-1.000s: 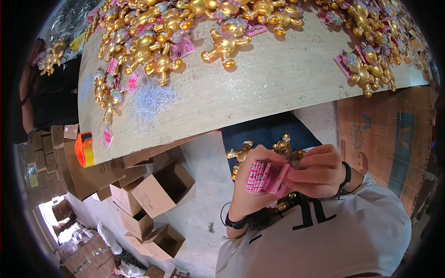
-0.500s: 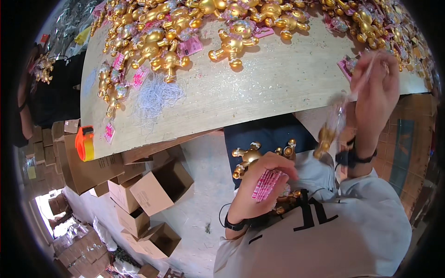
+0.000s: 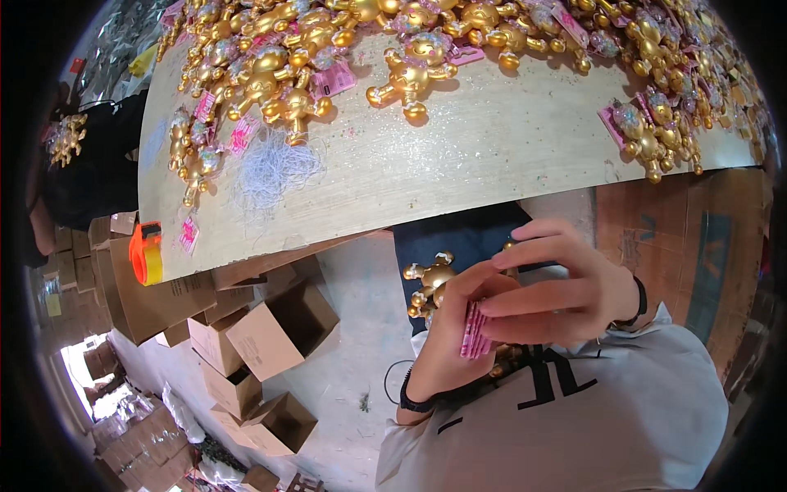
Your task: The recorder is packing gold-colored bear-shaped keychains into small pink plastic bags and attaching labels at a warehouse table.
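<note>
My left hand is closed around a small stack of pink printed cards, held upright above my lap. Over it reaches my right hand, its fingers stretched out and apart, with the fingertips at the cards' edge. I see no figure in it. Gold bear-like figures lie on my lap beyond the left hand, partly hidden by both hands. On the table, the nearest single gold figure lies face up with a pink card attached.
The pale table carries heaps of gold figures and a tangle of white strings. An orange and yellow tape dispenser is at its left corner. Open cartons stand on the floor. At far left a person in black is beside gold figures.
My right hand has come down and left from the table's right side to the left hand. The gold figure hanging from it is gone from it. Another carded figure shows on the upper-right heap.
</note>
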Motion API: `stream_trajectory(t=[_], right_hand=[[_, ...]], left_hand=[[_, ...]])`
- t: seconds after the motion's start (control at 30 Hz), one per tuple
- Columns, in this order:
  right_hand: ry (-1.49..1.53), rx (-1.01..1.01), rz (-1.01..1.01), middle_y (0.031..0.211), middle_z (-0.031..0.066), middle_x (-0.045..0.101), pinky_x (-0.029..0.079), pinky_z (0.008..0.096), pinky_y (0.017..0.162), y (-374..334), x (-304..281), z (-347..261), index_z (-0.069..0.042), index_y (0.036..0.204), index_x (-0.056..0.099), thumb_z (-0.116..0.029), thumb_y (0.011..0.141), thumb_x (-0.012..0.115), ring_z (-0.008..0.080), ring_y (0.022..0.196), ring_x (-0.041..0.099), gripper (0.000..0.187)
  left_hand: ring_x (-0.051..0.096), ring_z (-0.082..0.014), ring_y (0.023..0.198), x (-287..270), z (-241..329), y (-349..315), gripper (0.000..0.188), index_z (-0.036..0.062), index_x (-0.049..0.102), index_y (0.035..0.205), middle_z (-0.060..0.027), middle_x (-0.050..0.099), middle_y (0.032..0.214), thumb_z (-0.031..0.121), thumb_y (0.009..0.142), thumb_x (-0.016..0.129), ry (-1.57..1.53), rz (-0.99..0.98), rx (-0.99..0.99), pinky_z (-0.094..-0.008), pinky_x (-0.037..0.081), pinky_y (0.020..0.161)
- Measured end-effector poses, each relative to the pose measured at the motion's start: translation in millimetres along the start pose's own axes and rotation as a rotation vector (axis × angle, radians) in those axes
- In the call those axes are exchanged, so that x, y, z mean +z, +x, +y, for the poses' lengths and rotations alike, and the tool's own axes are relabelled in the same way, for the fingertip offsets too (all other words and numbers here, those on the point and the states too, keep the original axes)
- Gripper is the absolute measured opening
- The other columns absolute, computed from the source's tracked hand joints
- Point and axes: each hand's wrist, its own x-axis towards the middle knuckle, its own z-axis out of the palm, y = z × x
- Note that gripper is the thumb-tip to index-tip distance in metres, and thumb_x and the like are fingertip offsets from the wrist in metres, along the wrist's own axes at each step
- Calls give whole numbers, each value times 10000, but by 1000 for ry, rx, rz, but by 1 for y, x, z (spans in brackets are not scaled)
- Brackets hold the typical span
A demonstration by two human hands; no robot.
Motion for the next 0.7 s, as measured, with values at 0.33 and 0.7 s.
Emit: stream_trajectory(t=[0.33, 0.7], right_hand=[[53, 13, 47, 1021, 22, 603, 455, 448, 793, -6, 8, 0, -113, 914, 685, -134, 666, 720, 295, 1038, 527, 251], [57, 34, 62, 1045, 45, 599, 456, 414, 771, -9, 10, -4, -94, 915, 680, -121, 655, 724, 281, 987, 541, 265]], left_hand=[[575, -223, 1011, 1, 6, 3, 677, 73, 301, 1319, -130, 569, 1075, -130, 750, 607, -4, -15, -69, -332, 460, 867], [581, -225, 987, -3, 1, 5, 766, 69, 294, 1337, -137, 570, 1083, -159, 686, 627, -100, -3, -76, -324, 459, 844]])
